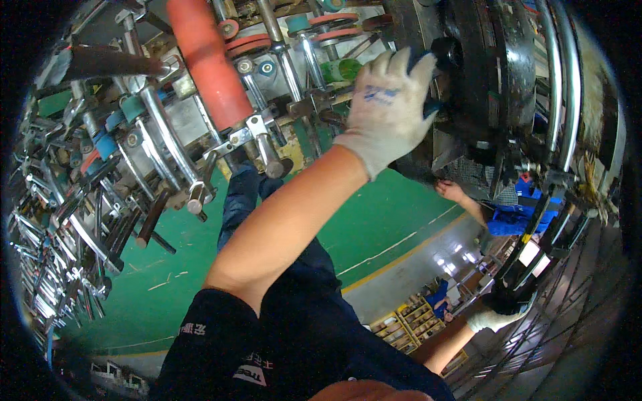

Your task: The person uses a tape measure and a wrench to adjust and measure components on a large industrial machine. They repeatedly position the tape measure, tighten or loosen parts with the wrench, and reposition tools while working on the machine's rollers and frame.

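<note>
My left hand [393, 103], in a whitish work glove with a dark palm side, reaches up with its fingers spread. Its fingertips are at the edge of a large dark round machine part [491, 80]; whether they touch it I cannot tell. Lower right, my right hand [496, 319], also gloved, curls around something dark at the lower end of a black metal bracket [518, 264]. What lies inside that grip is hidden. Left of my left hand hangs a long red roller [212, 67] on a metal clamp [251, 131].
Many metal rods and arms with small rollers [160, 127] crowd the left side. Two bright vertical bars [563, 80] run down the right. Another person's hand [451, 190] and blue sleeve are near the machine. Yellow shelving [404, 327] stands beyond the green floor [374, 220].
</note>
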{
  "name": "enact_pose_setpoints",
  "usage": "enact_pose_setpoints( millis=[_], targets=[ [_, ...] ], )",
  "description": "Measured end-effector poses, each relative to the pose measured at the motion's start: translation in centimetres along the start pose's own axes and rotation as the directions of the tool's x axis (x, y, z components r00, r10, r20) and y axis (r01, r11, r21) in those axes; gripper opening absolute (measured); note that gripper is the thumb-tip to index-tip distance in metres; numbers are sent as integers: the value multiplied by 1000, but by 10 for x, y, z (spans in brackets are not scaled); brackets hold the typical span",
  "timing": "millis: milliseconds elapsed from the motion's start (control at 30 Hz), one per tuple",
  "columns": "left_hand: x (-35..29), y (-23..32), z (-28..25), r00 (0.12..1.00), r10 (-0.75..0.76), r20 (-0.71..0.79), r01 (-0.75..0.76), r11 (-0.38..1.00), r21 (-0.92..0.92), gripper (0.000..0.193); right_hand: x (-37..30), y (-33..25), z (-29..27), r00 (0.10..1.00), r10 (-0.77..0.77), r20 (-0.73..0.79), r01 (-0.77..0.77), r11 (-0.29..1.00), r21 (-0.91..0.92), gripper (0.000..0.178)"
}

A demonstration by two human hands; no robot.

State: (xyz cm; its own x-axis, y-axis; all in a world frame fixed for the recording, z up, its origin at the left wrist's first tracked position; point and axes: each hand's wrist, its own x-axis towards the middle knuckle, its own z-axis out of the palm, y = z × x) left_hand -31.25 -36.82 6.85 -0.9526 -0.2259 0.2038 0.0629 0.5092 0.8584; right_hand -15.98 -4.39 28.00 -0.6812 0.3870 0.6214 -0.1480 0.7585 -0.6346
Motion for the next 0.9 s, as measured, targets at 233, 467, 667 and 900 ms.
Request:
enact_pose_setpoints(
  millis=[233,467,667,900],
  targets=[
    [63,8,67,976,-80,-202,89,995,37,83,-8,10,-1,987,68,-145,-65,998,23,62],
    [64,1,56,968,-87,-236,84,996,-21,76,-2,22,-29,996,27,-82,-31,998,-47,61],
    [20,-2,9,928,-134,-348,83,984,-157,80,-7,30,-26,984,-173,-45,159,962,-221,57],
    [-20,-31,-34,947,-212,-241,170,969,-181,75,14,31,-38,951,-270,148,297,931,-212,53]
  ],
)
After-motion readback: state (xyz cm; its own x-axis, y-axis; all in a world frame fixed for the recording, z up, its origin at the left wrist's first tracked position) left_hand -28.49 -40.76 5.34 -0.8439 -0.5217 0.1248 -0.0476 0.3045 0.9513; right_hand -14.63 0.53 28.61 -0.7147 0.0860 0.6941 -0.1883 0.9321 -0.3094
